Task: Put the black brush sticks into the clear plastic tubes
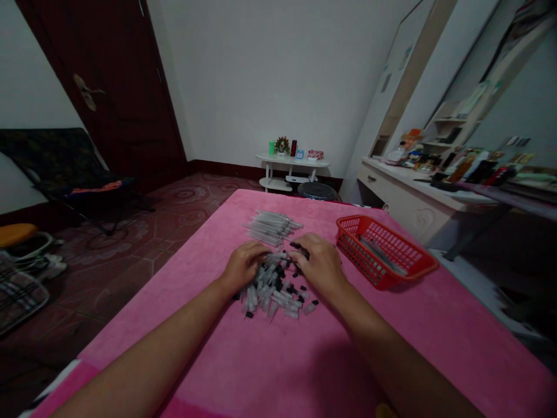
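Observation:
A loose pile of small translucent plastic tubes (pixel 261 290) mixed with small black caps (pixel 278 284) lies on the pink cloth. At the pile's left edge, my left hand (pixel 244 266) has its fingers bent together over some pieces; what they pinch is hidden. Across from it, my right hand (pixel 321 264) curls in at the upper right of the pile. Dark bits show by its fingertips, too small to name. Just beyond both hands lies a stack of thin, pale, translucent sticks (pixel 270 226), mostly side by side.
To the right stands a red plastic basket (pixel 369 273) with several long thin pieces (pixel 383 255) inside. Pink cloth (pixel 278 360) covers the table. A white side table (pixel 291 159) stands by the far wall, and a cluttered desk (pixel 418 188) runs along the right.

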The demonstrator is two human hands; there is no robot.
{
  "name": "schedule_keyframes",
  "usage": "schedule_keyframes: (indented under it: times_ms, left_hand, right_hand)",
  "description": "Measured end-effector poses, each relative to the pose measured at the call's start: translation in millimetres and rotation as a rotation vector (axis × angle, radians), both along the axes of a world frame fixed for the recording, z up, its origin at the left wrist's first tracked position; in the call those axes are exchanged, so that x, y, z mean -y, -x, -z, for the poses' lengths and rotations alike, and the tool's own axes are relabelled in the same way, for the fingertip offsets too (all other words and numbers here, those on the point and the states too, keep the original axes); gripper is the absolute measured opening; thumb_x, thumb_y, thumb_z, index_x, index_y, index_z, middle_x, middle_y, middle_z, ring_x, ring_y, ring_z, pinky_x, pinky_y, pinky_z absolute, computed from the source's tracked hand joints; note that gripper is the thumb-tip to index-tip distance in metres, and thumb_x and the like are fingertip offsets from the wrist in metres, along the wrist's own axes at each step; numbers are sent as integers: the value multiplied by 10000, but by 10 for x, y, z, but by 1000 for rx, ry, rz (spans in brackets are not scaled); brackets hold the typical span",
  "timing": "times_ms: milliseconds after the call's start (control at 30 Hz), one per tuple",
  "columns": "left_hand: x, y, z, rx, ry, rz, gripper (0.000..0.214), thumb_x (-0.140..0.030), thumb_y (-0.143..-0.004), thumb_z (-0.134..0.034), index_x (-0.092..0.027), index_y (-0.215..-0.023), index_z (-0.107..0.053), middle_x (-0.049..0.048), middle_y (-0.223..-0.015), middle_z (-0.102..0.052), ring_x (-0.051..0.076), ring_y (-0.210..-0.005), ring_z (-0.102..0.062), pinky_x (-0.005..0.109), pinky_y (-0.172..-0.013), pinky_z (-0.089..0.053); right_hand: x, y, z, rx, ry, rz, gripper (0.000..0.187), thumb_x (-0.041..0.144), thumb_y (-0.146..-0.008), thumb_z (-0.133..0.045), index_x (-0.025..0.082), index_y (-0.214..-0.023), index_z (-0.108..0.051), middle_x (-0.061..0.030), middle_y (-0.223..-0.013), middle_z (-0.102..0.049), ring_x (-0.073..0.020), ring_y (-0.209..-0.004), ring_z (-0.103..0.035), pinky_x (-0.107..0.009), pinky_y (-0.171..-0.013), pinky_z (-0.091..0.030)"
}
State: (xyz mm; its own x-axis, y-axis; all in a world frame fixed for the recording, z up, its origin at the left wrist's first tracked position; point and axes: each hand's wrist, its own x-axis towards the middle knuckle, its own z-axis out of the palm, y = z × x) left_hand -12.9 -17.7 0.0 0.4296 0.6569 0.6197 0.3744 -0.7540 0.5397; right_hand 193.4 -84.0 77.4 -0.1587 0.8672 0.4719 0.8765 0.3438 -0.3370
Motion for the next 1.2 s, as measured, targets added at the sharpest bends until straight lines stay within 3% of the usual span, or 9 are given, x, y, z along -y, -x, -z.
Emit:
schedule_keyframes:
  times_ms: [100,200,333,500,633,833,1100,1200]
  left_hand:
    - [-69,26,5,172,73,-99,209,-146,-810,-518,-176,-934,-684,70,-917,-672,180,-900,-608,326,-824,-480]
    - [-161,49,8,439,188,-232,190,-220,-789,-563,-138,-913,-681,83,-919,-688,187,-895,-629,341,-848,-484]
    - [-237,63,38,773,330,-343,253,-269,-737,-589,-104,-911,-671,84,-847,-702,183,-810,-656,339,-809,-502]
    - [-193,58,125,924,355,-440,294,-268,-703,-591,-94,-925,-671,93,-844,-703,182,-790,-663,330,-783,-511]
    - [-101,45,175,932,334,-451,292,-261,-712,-580,-94,-934,-669,101,-864,-704,190,-811,-666,341,-800,-511]
    - [49,49,199,855,275,-429,254,-238,-731,-580,-112,-930,-676,96,-899,-707,198,-856,-660,342,-828,-506]
    - [155,31,172,566,144,-402,198,-190,-754,-577,-170,-905,-703,63,-918,-700,186,-878,-638,321,-814,-502]
    - [191,8,151,354,59,-374,223,-159,-771,-560,-192,-938,-704,57,-927,-688,177,-881,-623,310,-809,-494]
  right_hand:
    - [-60,-49,-144,-200,-193,62,236,309,-825,-573,169,-996,-654,-93,-1015,-652,-206,-964,-571,-313,-864,-412]
    - [-129,-148,-208,-426,-270,125,252,300,-828,-532,134,-976,-651,-106,-971,-668,-190,-879,-602,-304,-820,-447]
    - [-224,-243,-91,-566,-154,126,235,267,-760,-558,121,-898,-680,-100,-884,-706,-190,-801,-636,-303,-767,-481]
    - [-266,-216,248,-529,23,137,232,238,-740,-543,143,-878,-705,-72,-857,-728,-181,-773,-664,-285,-731,-501]
    - [-192,-138,422,-407,94,130,185,177,-709,-580,186,-823,-725,-45,-832,-736,-176,-780,-671,-267,-723,-494]
    - [-1,-20,428,-155,203,147,216,129,-659,-629,240,-806,-741,-11,-810,-734,-170,-778,-662,-230,-665,-451]
    - [93,-12,488,72,215,180,229,143,-653,-666,237,-845,-748,-81,-911,-709,-222,-861,-644,-270,-694,-424]
    - [91,-33,550,86,190,184,189,162,-671,-661,236,-824,-742,-87,-903,-697,-226,-862,-641,-278,-703,-417]
